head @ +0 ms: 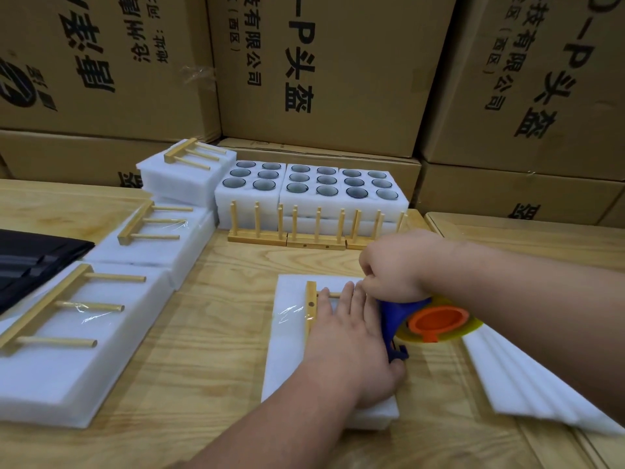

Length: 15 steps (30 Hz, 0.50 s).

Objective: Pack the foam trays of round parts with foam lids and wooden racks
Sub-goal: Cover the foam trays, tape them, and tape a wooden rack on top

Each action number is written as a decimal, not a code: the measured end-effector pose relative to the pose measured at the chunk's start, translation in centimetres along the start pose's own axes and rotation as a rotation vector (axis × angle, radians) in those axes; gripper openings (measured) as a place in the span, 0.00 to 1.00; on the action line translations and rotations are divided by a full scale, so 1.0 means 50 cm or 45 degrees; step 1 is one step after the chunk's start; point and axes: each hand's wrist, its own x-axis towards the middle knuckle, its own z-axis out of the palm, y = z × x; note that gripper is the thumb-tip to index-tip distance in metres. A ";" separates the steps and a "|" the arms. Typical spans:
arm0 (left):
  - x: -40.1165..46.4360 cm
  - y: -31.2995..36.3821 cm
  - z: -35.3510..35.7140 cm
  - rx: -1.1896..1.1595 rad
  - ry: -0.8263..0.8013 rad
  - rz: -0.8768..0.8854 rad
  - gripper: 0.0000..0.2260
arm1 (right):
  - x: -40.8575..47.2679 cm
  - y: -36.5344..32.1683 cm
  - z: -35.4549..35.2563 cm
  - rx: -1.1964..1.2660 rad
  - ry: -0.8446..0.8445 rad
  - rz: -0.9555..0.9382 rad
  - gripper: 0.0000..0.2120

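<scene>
Left hand (351, 336) presses foam pack (287, 353); right hand (395, 265) grips tape dispenser (422, 321).

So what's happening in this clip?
A person is taping a pack on the table. The left hand presses flat on a wooden rack lying on a foam lid, while the right hand grips a blue tape dispenser. Finished packs lie left; open trays of round parts wait behind.

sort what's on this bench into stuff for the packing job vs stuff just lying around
In use:
- foam pack under the left hand
- wooden rack on it
- tape dispenser in the right hand
- open trays of round parts
- upright racks
- foam lids stack

Lying about:
- cardboard cartons
- black sheets
</scene>
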 end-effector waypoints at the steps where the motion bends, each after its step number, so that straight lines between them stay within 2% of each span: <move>1: -0.001 0.000 -0.001 -0.004 0.001 -0.002 0.42 | 0.004 -0.001 -0.001 0.007 -0.009 0.009 0.14; 15: 0.002 0.006 -0.003 0.019 -0.002 0.003 0.42 | 0.024 -0.023 0.024 0.109 0.003 0.070 0.15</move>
